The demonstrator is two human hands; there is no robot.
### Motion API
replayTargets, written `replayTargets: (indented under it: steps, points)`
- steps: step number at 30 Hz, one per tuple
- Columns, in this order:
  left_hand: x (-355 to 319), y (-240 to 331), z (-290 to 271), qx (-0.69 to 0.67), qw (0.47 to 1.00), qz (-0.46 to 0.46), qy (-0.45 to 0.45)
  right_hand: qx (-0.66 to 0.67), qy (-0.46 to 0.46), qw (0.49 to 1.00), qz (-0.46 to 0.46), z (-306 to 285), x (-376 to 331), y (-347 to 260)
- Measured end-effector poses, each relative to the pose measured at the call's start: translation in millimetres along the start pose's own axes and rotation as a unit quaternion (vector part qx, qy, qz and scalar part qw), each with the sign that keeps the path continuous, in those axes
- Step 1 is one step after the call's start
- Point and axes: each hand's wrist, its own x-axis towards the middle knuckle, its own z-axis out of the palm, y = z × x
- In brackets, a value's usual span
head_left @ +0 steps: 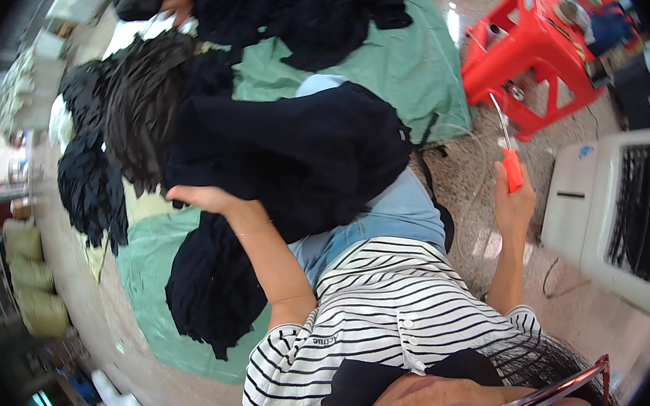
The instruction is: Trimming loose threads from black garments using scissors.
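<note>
A large dark navy garment (283, 160) lies bunched over my lap, across light blue jeans. At its left edge is my left hand (212, 198), with the visible fingers stretched out to the left beside the cloth; the folds may hide part of it. My right hand (512, 206) is raised off to the right, apart from the garment. It is closed around the red handle of a slender tool (512, 169) with a thin metal shaft pointing away from me. The tool's exact kind is unclear.
Green sheeting (425, 63) covers the floor, with dark clothing heaps (300, 8) ahead and another dark pile (213, 290) at left. Brownish strips of cloth (148, 102) hang beside the garment. A red stool (532, 53) and a white appliance (611, 209) stand to the right.
</note>
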Motion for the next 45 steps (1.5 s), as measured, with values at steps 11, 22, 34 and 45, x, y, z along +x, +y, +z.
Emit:
replayTargets:
  steps: [11, 22, 34, 45]
  points:
    - [-57.8, 150.5, 21.5, 0.285, 0.919, 0.051, 0.269, 0.076, -0.053, 0.991, -0.096, 44.4, 12.1, 2.7]
    - [-83.1, 574.4, 36.6, 0.480, 0.572, 0.591, 0.306, 0.056, -0.084, 0.982, -0.160, 82.0, 55.6, -33.6]
    - [-51.0, 312.4, -257.9, 0.903, 0.406, 0.101, 0.099, -0.094, -0.068, 0.982, -0.151, 68.1, 25.8, -53.9]
    - [-123.0, -46.9, -7.8, 0.754, 0.493, -0.056, -0.430, 0.051, -0.101, 0.992, -0.055, 95.5, 26.7, 5.4]
